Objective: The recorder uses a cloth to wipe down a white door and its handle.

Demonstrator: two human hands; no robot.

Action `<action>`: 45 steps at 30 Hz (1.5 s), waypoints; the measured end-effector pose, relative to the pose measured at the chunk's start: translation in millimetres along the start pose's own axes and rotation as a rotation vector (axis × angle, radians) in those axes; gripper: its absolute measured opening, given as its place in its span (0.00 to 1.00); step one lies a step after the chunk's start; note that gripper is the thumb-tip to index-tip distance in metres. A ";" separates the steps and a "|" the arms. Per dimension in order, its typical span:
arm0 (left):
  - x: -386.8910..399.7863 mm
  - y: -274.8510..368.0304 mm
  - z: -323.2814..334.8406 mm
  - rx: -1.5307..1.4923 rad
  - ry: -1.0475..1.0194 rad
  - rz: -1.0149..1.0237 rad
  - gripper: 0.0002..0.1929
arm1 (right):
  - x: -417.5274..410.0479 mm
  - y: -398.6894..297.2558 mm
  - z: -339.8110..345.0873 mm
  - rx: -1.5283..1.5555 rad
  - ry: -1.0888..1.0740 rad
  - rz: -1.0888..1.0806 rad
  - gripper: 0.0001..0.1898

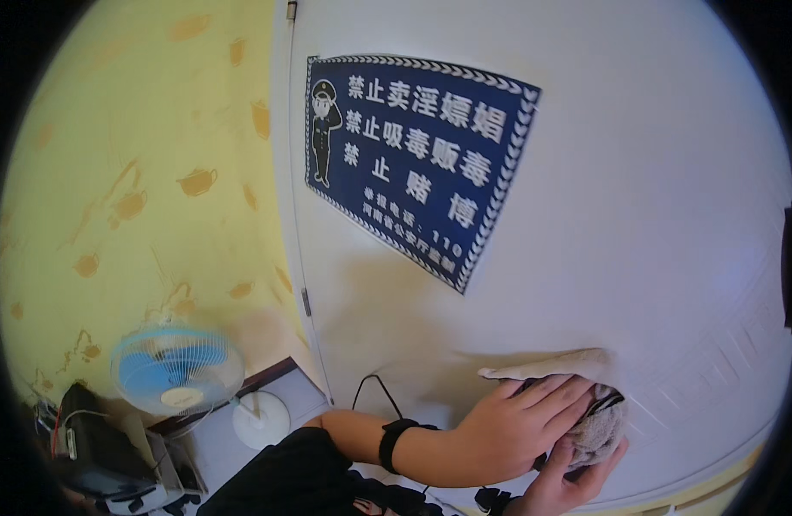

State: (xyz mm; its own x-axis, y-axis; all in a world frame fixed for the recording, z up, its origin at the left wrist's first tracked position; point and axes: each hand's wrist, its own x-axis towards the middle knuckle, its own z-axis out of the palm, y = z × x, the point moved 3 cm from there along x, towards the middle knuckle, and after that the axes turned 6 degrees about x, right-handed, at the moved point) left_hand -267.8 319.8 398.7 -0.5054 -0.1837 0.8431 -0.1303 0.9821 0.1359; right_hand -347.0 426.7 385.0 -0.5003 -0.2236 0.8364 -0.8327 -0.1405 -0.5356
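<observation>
My left hand [518,429], with a black band on its wrist, presses a beige cloth [596,432] against the white door [628,226]. Its fingers lie over the folded cloth, which has black stripes, and one flap spreads out above them. Just below and to the right, my right hand [567,480] grips the lower part of the same cloth; part of its palm is hidden. Above the hands, a dark blue sign [415,161] with white writing and a cartoon officer is fixed to the door.
At the left, a blue desk fan [176,371] with a white base [260,419] stands by the yellow patterned wall [144,193]. Black equipment [99,445] sits in the lower left. Hinges [306,302] line the door's left edge, and a dark object [791,267] shows at the far right.
</observation>
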 end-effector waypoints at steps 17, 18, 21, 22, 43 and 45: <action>-18.6 -68.4 -26.3 0.009 -0.167 0.081 0.29 | -19.4 -20.0 69.6 0.023 -0.009 0.053 0.22; -16.2 -63.9 -25.8 0.007 -0.170 0.086 0.29 | -16.6 -18.7 65.3 0.021 -0.004 0.055 0.22; -6.6 -47.7 -24.0 0.044 -0.150 0.067 0.29 | -11.2 -14.4 50.4 0.031 -0.054 0.006 0.22; -2.5 -40.7 -23.2 0.031 -0.143 0.076 0.29 | -11.2 -11.0 44.2 0.064 -0.026 0.034 0.21; -24.9 176.0 150.8 0.250 -0.058 0.007 0.27 | -52.9 144.8 -176.7 0.182 -0.011 0.292 0.26; -29.7 184.5 158.1 0.280 -0.057 -0.002 0.27 | -58.2 155.4 -185.0 0.212 -0.030 0.296 0.26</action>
State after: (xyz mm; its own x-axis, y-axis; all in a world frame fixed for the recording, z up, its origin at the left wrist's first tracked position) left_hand -411.6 499.9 316.4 -0.5511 -0.1955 0.8112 -0.3578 0.9336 -0.0180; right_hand -491.1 596.3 274.5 -0.7027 -0.3122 0.6393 -0.5835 -0.2613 -0.7690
